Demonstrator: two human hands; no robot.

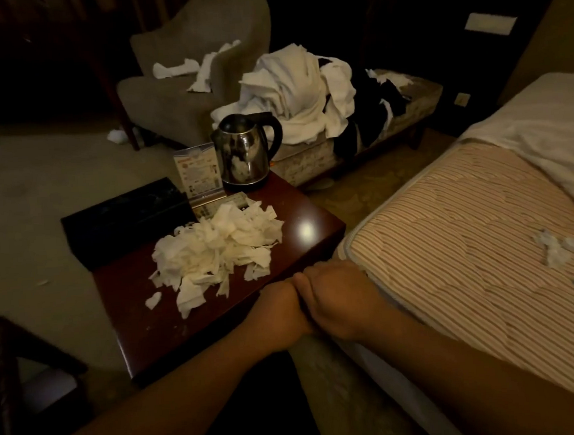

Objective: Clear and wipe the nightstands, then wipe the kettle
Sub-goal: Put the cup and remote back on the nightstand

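Clearing not yet begun, by the look of it. From the left: black tissue box (pixel 126 220) at the far-left edge of the dark wood nightstand (pixel 299 213); heap of torn tissue (pixel 217 245) mid-top; steel kettle (pixel 244 152) at the far corner. Nearer, left hand (pixel 279 307) and right hand (pixel 340 299) pressed together, knuckle to knuckle, holding nothing visible; curl of fingers not discernible. Next, probably: parting, gathering the tissue.

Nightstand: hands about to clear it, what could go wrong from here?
1. The shredded tissue pile is loose and reaches toward the nightstand edge; a sweep could scatter bits onto the floor.
2. The kettle stands at the far corner beside the card stand; wiping near it may knock either one off.
3. Left hand and right hand are pressed together, holding no visible cloth.
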